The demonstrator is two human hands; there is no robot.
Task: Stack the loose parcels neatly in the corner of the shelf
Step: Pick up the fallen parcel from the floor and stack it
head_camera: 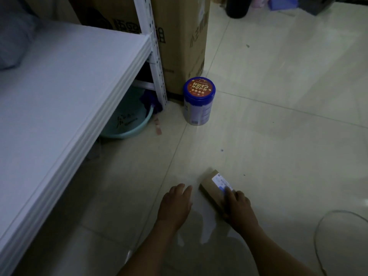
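Pale glossy floor tiles [278, 116] with thin grout lines fill the dim room. Far left of the hands runs a smooth white shelf [59, 96] on a perforated metal post. Well ahead of the hands stands a tall printed cardboard box [179, 46]. Under the shelf sits a round teal plastic basin [127, 124], and beside the box stands a cylindrical tin [199, 102] with a blue lid. A small, flat, labelled cardboard parcel [212, 185] lies on the floor. The right hand [239, 208] grips its near end, fingers over the top. The left hand [175, 204] is beside it, palm down, fingers loosely extended, holding nothing.
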